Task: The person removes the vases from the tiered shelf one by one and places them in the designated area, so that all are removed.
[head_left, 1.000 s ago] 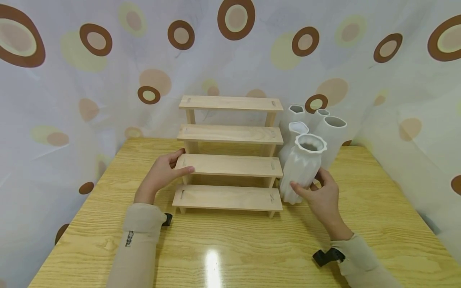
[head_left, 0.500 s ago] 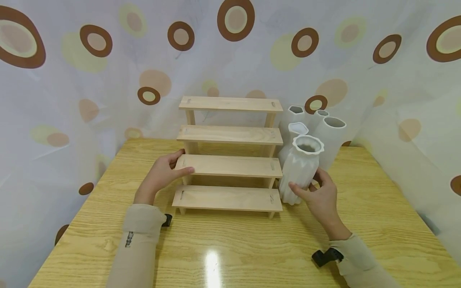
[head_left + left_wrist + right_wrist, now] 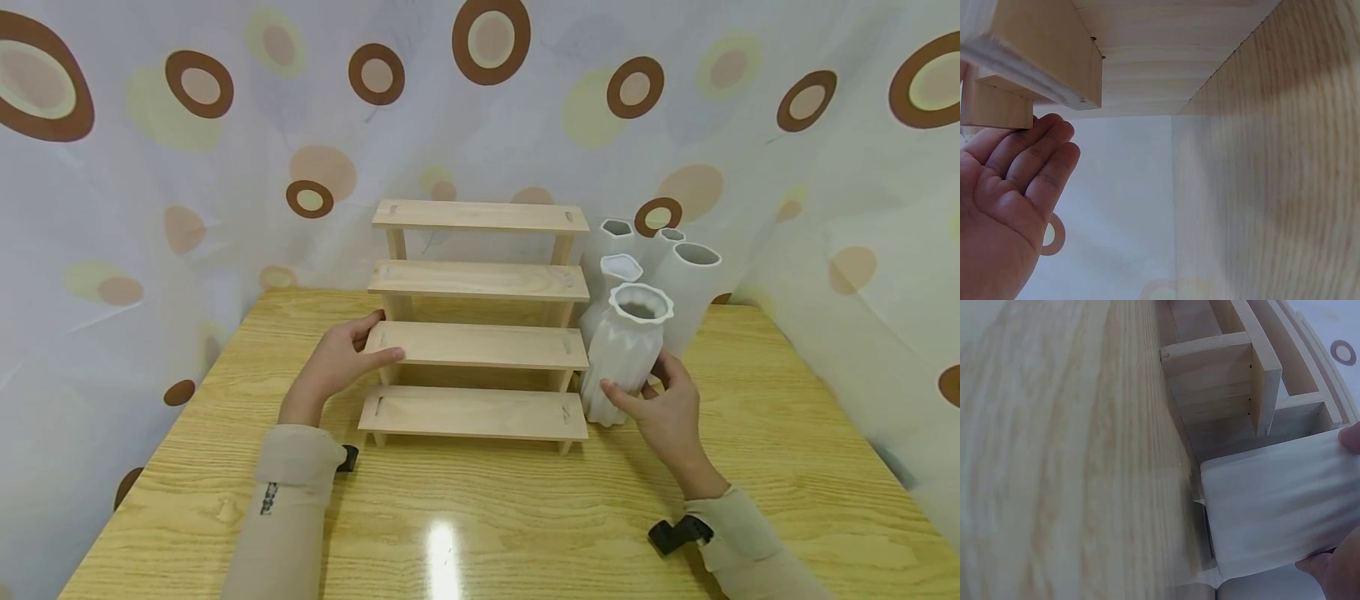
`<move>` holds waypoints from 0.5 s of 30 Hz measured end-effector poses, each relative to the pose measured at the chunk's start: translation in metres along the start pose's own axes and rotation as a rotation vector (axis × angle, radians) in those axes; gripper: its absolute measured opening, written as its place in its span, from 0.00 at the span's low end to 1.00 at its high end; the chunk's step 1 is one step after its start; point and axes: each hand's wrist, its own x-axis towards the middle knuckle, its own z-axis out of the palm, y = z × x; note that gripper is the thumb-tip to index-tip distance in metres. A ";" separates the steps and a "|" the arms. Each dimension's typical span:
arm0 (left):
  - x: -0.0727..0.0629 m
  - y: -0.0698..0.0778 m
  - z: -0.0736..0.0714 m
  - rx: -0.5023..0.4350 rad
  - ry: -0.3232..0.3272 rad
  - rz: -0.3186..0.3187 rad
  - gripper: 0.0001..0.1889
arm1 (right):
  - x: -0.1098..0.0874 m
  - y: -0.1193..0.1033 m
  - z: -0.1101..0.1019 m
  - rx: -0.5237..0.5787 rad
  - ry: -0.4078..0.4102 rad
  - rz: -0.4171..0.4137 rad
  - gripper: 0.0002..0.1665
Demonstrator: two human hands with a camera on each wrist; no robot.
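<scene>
A stepped wooden display shelf (image 3: pixel 472 345) with several tiers stands on the table. At its left end my left hand (image 3: pixel 336 360) grips the second tier from the bottom, thumb on top. In the left wrist view, the left fingers (image 3: pixel 1047 159) reach up beside a wooden support (image 3: pixel 997 106). My right hand (image 3: pixel 671 412) holds a white ribbed vase (image 3: pixel 624 358) with a scalloped rim, thumb in front and fingers around its right side. The vase stands nearly upright, close against the shelf's right end. Its lower body (image 3: pixel 1279 500) shows in the right wrist view.
Several other white vases (image 3: pixel 690 292) with differing mouths stand behind the held one, at the shelf's back right. A patterned curtain (image 3: pixel 480 125) surrounds the wooden table (image 3: pixel 510 517) at the back and sides. Each wrist wears a black device (image 3: pixel 678 533).
The held vase and my right hand have shifted slightly left toward the shelf, mostly in the first half second. My left hand and the shelf stay put.
</scene>
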 end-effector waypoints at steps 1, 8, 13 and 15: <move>0.000 0.000 0.000 0.001 0.000 0.000 0.52 | 0.000 0.001 0.000 0.003 -0.002 -0.004 0.37; -0.001 0.000 0.001 0.004 0.002 0.000 0.52 | 0.001 0.004 0.000 0.011 0.001 -0.002 0.36; -0.001 0.001 0.000 0.004 0.002 0.001 0.52 | 0.006 0.023 0.000 0.002 0.009 0.015 0.38; -0.001 0.001 0.000 0.005 0.003 0.000 0.52 | 0.008 0.032 0.000 0.003 0.012 0.023 0.39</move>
